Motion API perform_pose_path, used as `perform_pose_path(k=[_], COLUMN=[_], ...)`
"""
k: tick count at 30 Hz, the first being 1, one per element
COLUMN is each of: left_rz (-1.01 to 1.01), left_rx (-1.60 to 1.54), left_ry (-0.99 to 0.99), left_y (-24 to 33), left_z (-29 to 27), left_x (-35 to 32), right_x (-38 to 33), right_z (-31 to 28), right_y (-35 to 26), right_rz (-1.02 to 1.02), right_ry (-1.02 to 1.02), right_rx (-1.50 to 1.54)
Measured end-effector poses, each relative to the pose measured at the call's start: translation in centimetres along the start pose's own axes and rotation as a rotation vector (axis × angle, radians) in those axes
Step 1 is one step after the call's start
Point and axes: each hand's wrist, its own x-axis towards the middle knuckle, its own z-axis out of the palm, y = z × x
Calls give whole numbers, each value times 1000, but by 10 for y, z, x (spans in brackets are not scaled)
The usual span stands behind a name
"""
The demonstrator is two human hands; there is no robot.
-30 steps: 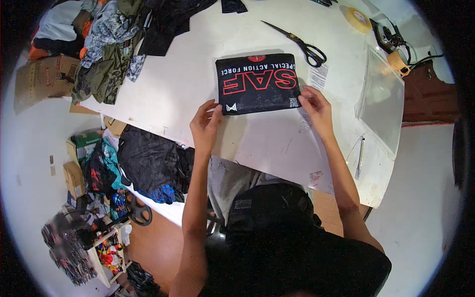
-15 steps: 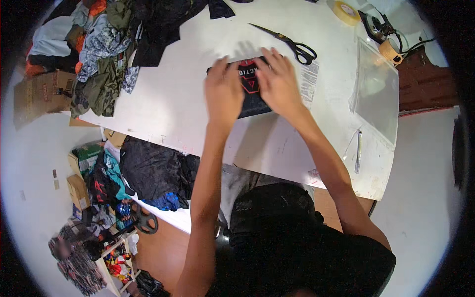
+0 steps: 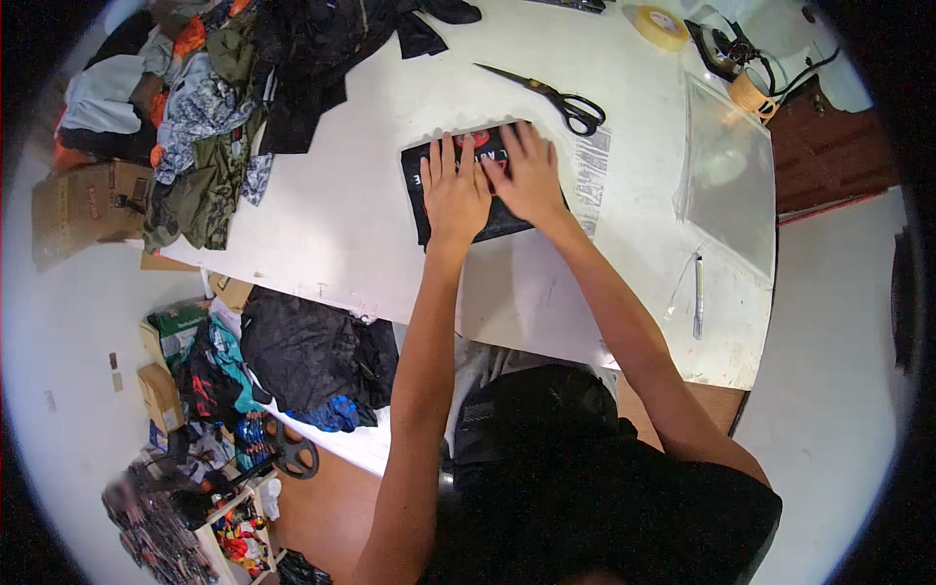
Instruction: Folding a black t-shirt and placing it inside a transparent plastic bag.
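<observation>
A flat black rectangular piece (image 3: 417, 200) with a red and white print lies on the white table; I cannot tell whether it is a folded garment or a package. Across its left half rests my left hand (image 3: 455, 200), flat with fingers stretched. My right hand (image 3: 529, 180) lies on its right half, fingers spread and slightly blurred. Both palms cover much of the print. Just beyond the right hand are black-handled scissors (image 3: 556, 97) with the blades pointing left. A printed paper sheet (image 3: 593, 175) sits right of the black piece.
Piled clothes (image 3: 205, 107) and a cardboard box (image 3: 88, 210) fill the left side. Clear plastic sheets (image 3: 726, 175) and a pen (image 3: 698, 297) lie at the right. Tape rolls (image 3: 659, 27) stand at the far right corner. Dark clothing (image 3: 312, 341) lies below the table's near edge.
My hands, lifted and blurred before, have come down flat onto the black piece. The left hand is now a little further right and more of the piece's left side shows.
</observation>
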Motion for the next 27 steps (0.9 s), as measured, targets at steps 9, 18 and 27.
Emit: perform_pose_path(k=[9,18,27], left_rz=[14,-69,-256], left_rx=[49,27,-203], left_ry=[6,13,83], left_y=[5,6,5], left_z=[0,5,4], left_x=[2,-3,-4], right_x=[64,24,14], right_z=[-13,-15,2], right_y=[65,-7,0], right_rz=[514,-243,-218], right_ry=[-127,-89,-187], right_rx=[678,63,-12])
